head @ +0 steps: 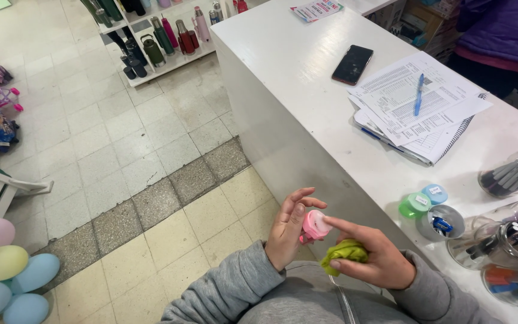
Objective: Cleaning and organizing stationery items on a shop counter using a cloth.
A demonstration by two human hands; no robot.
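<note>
You are pinching the small pink round item (315,224) in your left hand (287,231), just off the white counter (289,72), while your right hand (374,257), clamping a crumpled green cloth (344,251), is fingering its top

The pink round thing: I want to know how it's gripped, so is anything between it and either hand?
Nothing visible. The left hand holds the pink thing directly in its fingers. The right hand clutches a green cloth, and its forefinger reaches past the cloth to the pink thing.
</note>
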